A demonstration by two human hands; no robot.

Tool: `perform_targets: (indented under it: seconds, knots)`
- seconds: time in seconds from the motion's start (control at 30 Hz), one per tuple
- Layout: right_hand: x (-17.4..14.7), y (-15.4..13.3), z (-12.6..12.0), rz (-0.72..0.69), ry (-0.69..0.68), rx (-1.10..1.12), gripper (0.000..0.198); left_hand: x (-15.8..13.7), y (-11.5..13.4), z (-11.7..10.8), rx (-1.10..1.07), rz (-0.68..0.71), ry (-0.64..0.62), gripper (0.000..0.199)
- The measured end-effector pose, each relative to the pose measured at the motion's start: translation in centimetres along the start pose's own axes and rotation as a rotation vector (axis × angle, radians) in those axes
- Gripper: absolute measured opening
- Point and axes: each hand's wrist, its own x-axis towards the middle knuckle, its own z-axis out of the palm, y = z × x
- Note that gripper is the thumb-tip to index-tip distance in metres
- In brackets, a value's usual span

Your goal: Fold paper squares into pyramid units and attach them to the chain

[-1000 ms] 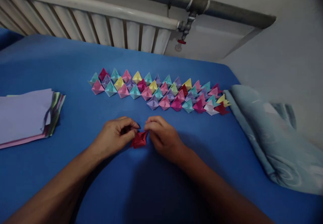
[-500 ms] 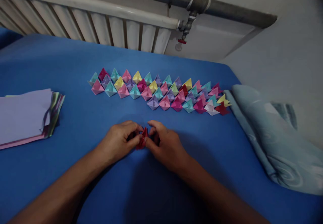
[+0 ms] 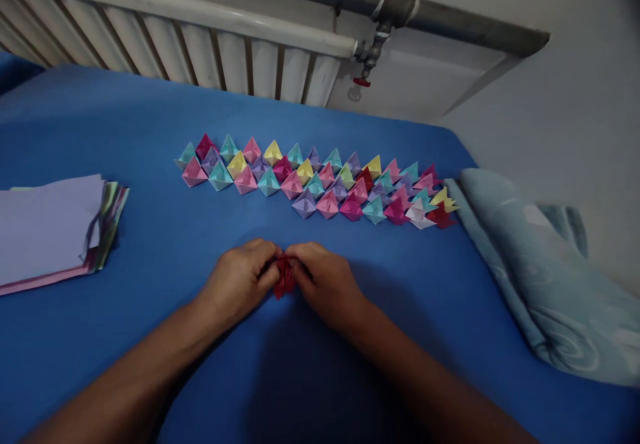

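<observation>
A small red folded paper boat (image 3: 285,280) is held between my two hands, low over the blue surface. My left hand (image 3: 246,269) pinches its left side with thumb and fingers. On the opposite side my right hand (image 3: 323,277) grips it the same way, fingertips close to those of the left. The fingers cover the boat's upper part and both sides. Beyond my hands stand several rows of small folded paper boats (image 3: 327,204) in pink, turquoise, purple, yellow, red and white.
To the left lies a stack of coloured paper sheets (image 3: 45,231), purple on top. A folded light-blue blanket (image 3: 540,277) rests at the right. Behind the blue surface (image 3: 150,231) are a white radiator (image 3: 230,64) and a metal pipe (image 3: 450,24) with a red-handled valve (image 3: 361,82).
My right fingers, apart from the paper before, have closed onto its right side. The red boat has turned, showing a broader face towards me. The rows of boats stay as they were.
</observation>
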Motion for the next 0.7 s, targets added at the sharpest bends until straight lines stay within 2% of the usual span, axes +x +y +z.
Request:
perform_targets:
  seconds: [0.17,0.33,0.53,0.6,0.7]
  knots:
    - [0.0,-0.04,0.02,0.022,0.065,0.003,0.012,-0.01,0.24,0.09,-0.024,-0.043,0.007,0.01]
    - [0.23,0.11,0.11,0.016,0.031,-0.07,0.014,0.0,0.2,0.06,-0.019,0.003,0.02,0.012]
    - [0.63,-0.07,0.33,0.032,0.011,-0.061,0.016,-0.14,0.34,0.51,0.024,-0.04,0.04,0.01]
    - [0.63,-0.01,0.41,0.04,0.037,-0.004,0.016,-0.15,0.39,0.63,0.036,-0.052,0.054,0.009]
    - [0.35,0.42,0.16,0.099,0.127,0.211,0.021,-0.07,0.31,0.44,-0.031,-0.06,0.081,0.01]
